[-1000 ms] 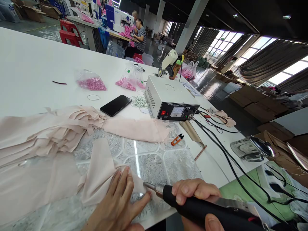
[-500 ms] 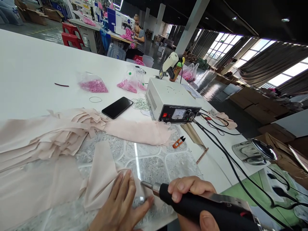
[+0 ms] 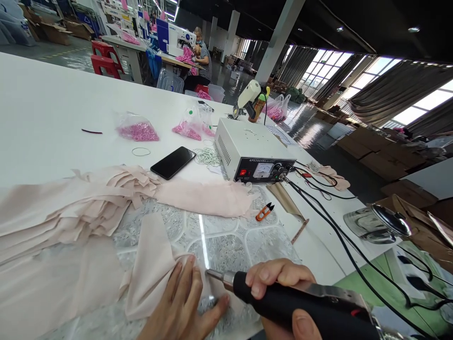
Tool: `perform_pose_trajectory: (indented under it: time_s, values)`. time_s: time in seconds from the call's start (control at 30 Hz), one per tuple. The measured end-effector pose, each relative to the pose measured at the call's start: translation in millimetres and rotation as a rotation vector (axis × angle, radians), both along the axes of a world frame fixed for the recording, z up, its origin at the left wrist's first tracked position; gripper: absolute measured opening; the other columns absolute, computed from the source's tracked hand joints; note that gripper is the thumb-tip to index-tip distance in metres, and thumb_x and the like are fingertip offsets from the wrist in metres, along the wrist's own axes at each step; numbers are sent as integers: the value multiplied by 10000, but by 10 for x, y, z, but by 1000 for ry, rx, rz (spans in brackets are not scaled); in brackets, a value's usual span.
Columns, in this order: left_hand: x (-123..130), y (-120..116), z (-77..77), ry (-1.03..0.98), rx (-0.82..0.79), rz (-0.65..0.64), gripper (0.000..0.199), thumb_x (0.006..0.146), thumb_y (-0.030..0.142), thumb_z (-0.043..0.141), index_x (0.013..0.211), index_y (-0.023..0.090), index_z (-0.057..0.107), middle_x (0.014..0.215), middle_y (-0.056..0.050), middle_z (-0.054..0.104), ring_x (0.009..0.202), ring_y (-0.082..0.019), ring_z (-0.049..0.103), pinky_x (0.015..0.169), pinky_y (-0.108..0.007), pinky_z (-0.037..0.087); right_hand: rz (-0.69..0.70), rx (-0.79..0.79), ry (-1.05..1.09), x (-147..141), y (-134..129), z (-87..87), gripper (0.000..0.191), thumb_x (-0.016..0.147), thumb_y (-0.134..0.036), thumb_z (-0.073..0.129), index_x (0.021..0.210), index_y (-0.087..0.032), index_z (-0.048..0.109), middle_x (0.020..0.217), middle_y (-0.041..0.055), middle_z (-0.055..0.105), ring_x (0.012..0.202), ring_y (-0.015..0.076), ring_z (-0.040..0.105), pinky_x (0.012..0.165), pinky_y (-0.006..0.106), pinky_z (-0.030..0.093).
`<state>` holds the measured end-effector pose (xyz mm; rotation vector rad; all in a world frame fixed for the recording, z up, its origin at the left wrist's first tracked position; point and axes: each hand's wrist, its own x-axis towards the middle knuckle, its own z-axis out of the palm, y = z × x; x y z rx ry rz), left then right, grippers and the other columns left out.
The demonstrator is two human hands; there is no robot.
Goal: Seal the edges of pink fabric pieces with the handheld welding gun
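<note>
My left hand (image 3: pixel 184 302) lies on a piece of pale pink fabric (image 3: pixel 150 264), fingers stretched out and pressing it against a clear patterned mat (image 3: pixel 226 245). My right hand (image 3: pixel 283 283) is wrapped round a black handheld ultrasonic cutter (image 3: pixel 300 302). Its metal tip (image 3: pixel 214 274) points left and sits at the fabric just beside my left fingers; whether it touches is hard to make out. A stack of pale pink fabric pieces (image 3: pixel 78 203) lies to the left, and a gathered pink strip (image 3: pixel 205 197) lies behind the mat's middle.
Behind the mat stand a beige control box (image 3: pixel 255 141) with cables (image 3: pixel 329 217), a black phone (image 3: pixel 173 163), and bags of pink rings (image 3: pixel 138 130). Orange thread snips (image 3: pixel 264 212) lie to the right, near a glass jar (image 3: pixel 375 222). A person (image 3: pixel 203 59) sits at a sewing machine beyond.
The view has shifted slightly, so the table items sit a little lower. Both hands, the fabric and the cutter keep nearly the same arrangement, with the tip still beside my left fingers.
</note>
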<state>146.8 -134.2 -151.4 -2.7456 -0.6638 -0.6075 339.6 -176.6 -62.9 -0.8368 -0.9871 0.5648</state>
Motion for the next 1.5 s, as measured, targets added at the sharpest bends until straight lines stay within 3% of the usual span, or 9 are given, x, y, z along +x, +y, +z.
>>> perform_pose_trajectory:
  time_s: [0.17, 0.37, 0.47, 0.6, 0.77, 0.93, 1.27, 1.5]
  values:
    - [9, -8, -55, -15, 60, 35, 694, 937, 506, 690, 1546, 431, 365, 1265, -157, 634, 1332, -473, 507, 1044, -588, 436, 45, -5, 3, -13, 43, -25, 184, 923, -385, 572, 1029, -252, 642, 872, 20, 678, 696, 197, 687, 673, 413, 633]
    - [62, 4, -185, -165, 52, 39, 501, 981, 439, 568, 1470, 445, 458, 1205, -126, 650, 1290, -456, 543, 1023, -587, 456, 60, 14, 8, -15, 91, -63, 174, 931, -369, 555, 1033, -255, 637, 881, 20, 679, 674, 186, 688, 664, 396, 630]
    - [73, 21, -205, -180, 60, 31, 502, 946, 427, 609, 1432, 453, 488, 1184, -113, 662, 1256, -448, 568, 1026, -582, 452, 59, 9, -4, -14, 107, -57, 163, 925, -356, 565, 1018, -250, 648, 874, 23, 687, 685, 189, 696, 667, 391, 630]
    - [78, 39, -187, -166, 96, 25, 534, 929, 428, 654, 1435, 450, 486, 1170, -105, 674, 1238, -441, 590, 1041, -572, 442, 6, 27, 4, -42, 155, -30, 179, 915, -375, 581, 1010, -243, 655, 852, 18, 692, 646, 178, 687, 632, 368, 626]
    - [89, 19, -127, -219, 85, 26, 532, 1004, 395, 604, 1509, 366, 440, 1182, -127, 663, 1211, -408, 631, 1068, -582, 426, -55, 56, -26, -147, 254, 54, 174, 915, -383, 606, 977, -231, 663, 800, 9, 691, 586, 156, 655, 581, 331, 620]
    - [99, 7, -117, -232, 59, 35, 544, 1005, 426, 637, 1511, 382, 443, 1174, -108, 677, 1242, -405, 628, 1063, -561, 449, -125, 48, -46, -210, 328, 112, 151, 906, -369, 597, 912, -232, 662, 747, -1, 682, 552, 152, 645, 543, 314, 613]
    - [66, -32, -5, -186, -26, 41, 537, 1011, 439, 624, 1514, 402, 442, 1200, -117, 663, 1313, -422, 569, 1059, -559, 473, -24, 8, -60, -144, 268, 17, 148, 930, -367, 593, 956, -237, 659, 779, 20, 682, 601, 184, 654, 591, 397, 631]
    - [8, 53, -69, -132, 36, -14, 560, 976, 455, 650, 1502, 421, 463, 1225, -116, 635, 1316, -425, 539, 1037, -536, 483, -127, 52, -21, -82, 216, 79, 183, 918, -401, 596, 969, -238, 664, 766, 3, 657, 626, 165, 649, 610, 335, 603]
